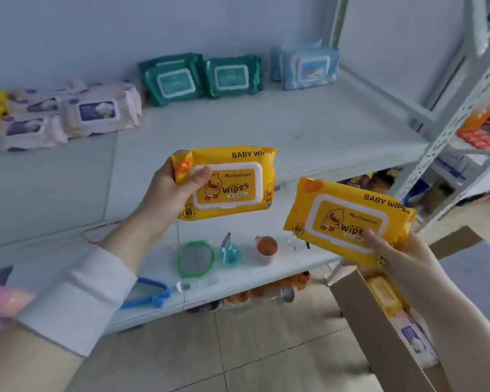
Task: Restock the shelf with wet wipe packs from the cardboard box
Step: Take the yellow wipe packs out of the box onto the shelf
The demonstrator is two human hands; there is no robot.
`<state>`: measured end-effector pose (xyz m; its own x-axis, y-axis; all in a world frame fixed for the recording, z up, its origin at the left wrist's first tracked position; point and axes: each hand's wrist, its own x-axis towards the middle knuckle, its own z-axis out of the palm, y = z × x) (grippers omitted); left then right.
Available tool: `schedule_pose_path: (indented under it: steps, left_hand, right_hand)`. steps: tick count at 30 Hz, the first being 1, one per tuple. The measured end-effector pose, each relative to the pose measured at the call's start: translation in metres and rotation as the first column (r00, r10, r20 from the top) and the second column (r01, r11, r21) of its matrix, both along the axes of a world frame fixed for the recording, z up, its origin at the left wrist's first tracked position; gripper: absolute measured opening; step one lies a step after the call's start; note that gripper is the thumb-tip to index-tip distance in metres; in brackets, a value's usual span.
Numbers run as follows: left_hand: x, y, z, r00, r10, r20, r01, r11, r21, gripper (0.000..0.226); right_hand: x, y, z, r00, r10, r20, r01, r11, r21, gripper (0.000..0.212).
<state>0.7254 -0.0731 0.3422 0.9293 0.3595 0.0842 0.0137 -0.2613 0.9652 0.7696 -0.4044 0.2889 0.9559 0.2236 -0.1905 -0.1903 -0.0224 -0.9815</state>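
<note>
At frame centre, the left hand (164,190) grips one yellow wipes pack (227,183); the right hand (399,258) pinches another yellow pack (348,219) above the cardboard box (379,329).

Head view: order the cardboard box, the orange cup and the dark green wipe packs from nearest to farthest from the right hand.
1. Cardboard box: directly under the right hand, lower right.
2. Orange cup: on the lower shelf, to the hand's left.
3. Dark green wipe packs: at the back of the upper shelf.
</note>
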Motion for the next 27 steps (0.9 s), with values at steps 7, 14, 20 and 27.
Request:
schedule_pose_path:
  steps: [7, 14, 20, 27]
  left_hand:
    - [-0.121, 0.218, 0.015, 0.959, 0.281, 0.037, -0.283, 0.958, 0.039, 0.026]
    - [-0.172, 0.379, -0.002, 0.847, 0.530, -0.041, -0.531, 0.847, -0.019, 0.015]
    - [-0.180, 0.480, -0.024, 0.769, 0.635, -0.070, -0.638, 0.770, -0.022, 0.029]
    - [-0.193, 0.595, -0.014, 0.722, 0.684, -0.107, -0.675, 0.729, 0.108, 0.030]
  right_hand:
    - [-0.021, 0.239, 0.013, 0.988, 0.156, 0.015, -0.157, 0.984, 0.090, 0.037]
    - [-0.022, 0.417, 0.032, 0.935, 0.352, 0.043, -0.354, 0.934, 0.058, 0.031]
    - [-0.001, 0.549, 0.025, 0.857, 0.503, 0.112, -0.507, 0.862, 0.005, 0.027]
    - [-0.001, 0.706, 0.035, 0.824, 0.536, 0.183, -0.528, 0.844, -0.091, 0.041]
